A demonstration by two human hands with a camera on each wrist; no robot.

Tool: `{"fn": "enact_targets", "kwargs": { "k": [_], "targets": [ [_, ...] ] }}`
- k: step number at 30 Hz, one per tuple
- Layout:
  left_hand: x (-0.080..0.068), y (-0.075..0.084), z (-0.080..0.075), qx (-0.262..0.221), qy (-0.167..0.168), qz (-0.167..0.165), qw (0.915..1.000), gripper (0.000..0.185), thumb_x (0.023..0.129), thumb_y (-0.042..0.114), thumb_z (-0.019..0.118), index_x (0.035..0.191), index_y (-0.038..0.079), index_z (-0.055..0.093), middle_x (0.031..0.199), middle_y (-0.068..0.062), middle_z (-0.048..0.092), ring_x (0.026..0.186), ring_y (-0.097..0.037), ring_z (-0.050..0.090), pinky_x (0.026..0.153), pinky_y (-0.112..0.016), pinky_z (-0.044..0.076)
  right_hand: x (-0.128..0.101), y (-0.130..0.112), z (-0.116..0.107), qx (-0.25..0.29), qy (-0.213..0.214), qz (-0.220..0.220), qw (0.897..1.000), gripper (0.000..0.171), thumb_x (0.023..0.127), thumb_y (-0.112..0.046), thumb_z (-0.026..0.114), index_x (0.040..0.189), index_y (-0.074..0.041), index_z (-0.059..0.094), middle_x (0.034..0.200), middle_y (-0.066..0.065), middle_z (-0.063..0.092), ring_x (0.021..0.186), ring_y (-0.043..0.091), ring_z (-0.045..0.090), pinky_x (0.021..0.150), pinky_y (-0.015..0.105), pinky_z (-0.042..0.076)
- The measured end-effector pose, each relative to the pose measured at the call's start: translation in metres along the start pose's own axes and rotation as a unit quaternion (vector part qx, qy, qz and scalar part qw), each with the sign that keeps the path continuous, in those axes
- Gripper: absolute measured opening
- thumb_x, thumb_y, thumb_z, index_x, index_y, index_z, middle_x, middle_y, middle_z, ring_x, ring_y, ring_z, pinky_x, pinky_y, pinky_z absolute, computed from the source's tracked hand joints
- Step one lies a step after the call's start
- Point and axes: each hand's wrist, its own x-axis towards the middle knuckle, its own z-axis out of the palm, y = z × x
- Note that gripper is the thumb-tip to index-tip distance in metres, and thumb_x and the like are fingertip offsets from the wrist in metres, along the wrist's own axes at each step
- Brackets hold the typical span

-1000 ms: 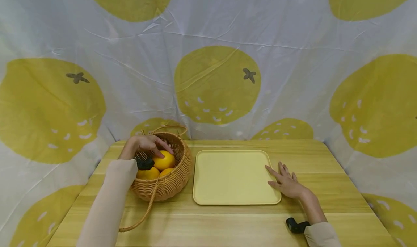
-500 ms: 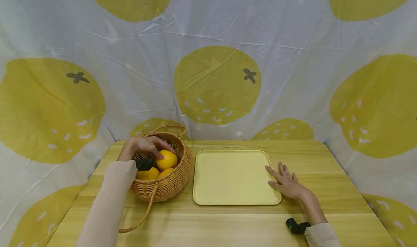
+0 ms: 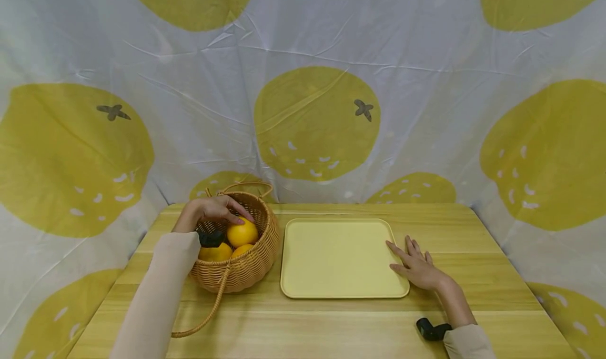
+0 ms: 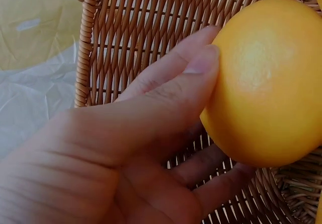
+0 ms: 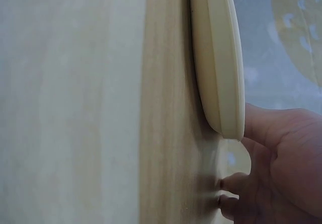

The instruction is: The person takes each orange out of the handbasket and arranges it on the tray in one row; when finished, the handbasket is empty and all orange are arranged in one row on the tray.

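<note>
The top orange point(image 3: 242, 232) is gripped in the basket point(image 3: 258, 259) by the left hand point(image 3: 213, 210); the tray point(image 3: 338, 256) at 3 o'clock holds 0 (right hand point(image 3: 416, 267) flat on the tabletop point(image 3: 331, 322)).

The head camera looked down across the tray point(image 3: 338, 256); wrist cameras sat close: one left in the basket point(image 4: 151, 27), one at the tray's right rim point(image 5: 221, 83).

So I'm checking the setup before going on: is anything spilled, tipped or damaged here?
Nothing stands out. The wicker basket sits upright with its oranges inside, the left hand grips the top orange, and the tray lies flat beside the right hand.
</note>
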Motion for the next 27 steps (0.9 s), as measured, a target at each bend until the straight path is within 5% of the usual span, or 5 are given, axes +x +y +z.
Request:
{"fn": "enact_targets", "kwargs": {
  "k": [6,13,19,27],
  "targets": [
    [0.0001,-0.0019,-0.0008,-0.001,0.01,0.009,0.9999,0.035,0.102,0.01,0.064,0.135,-0.002,0.066,0.146,-0.022,0.059,0.135,-0.03,0.053,0.098,-0.026,0.052,0.0003,0.0012,0.0003,0.001,0.002,-0.002,1.0,0.066,0.109,-0.032,0.052,0.164,-0.005,0.025,0.163,0.041,-0.017,0.15,0.062,-0.019,0.109,0.081,-0.019],
    [0.0005,-0.0008,-0.0002,-0.035,0.023,-0.034,0.9986,0.024,0.1,0.01,0.067,0.12,-0.004,0.065,0.119,-0.012,0.064,0.096,-0.017,0.057,0.084,-0.029,0.053,0.0015,0.0026,0.0019,0.001,0.003,-0.003,1.0,0.066,0.109,-0.033,0.051,0.164,-0.005,0.025,0.164,0.04,-0.017,0.15,0.062,-0.019,0.109,0.081,-0.019],
    [-0.0031,0.0017,0.0026,-0.066,0.026,-0.074,0.9947,0.027,0.101,0.011,0.066,0.124,-0.002,0.058,0.114,-0.012,0.062,0.092,-0.019,0.06,0.084,-0.036,0.055,0.001,0.0013,0.0032,-0.002,0.0,-0.001,1.0,0.066,0.109,-0.032,0.052,0.164,-0.005,0.025,0.164,0.041,-0.017,0.15,0.063,-0.018,0.109,0.082,-0.018],
    [-0.0008,0.0011,0.0017,-0.053,0.02,-0.03,0.998,0.035,0.1,0.01,0.068,0.132,-0.002,0.062,0.133,-0.022,0.058,0.098,-0.019,0.057,0.087,-0.036,0.052,0.0004,0.0013,0.0028,0.0,0.005,0.001,1.0,0.067,0.11,-0.033,0.051,0.164,-0.005,0.024,0.163,0.041,-0.018,0.15,0.063,-0.019,0.109,0.081,-0.02]
  ]
}}
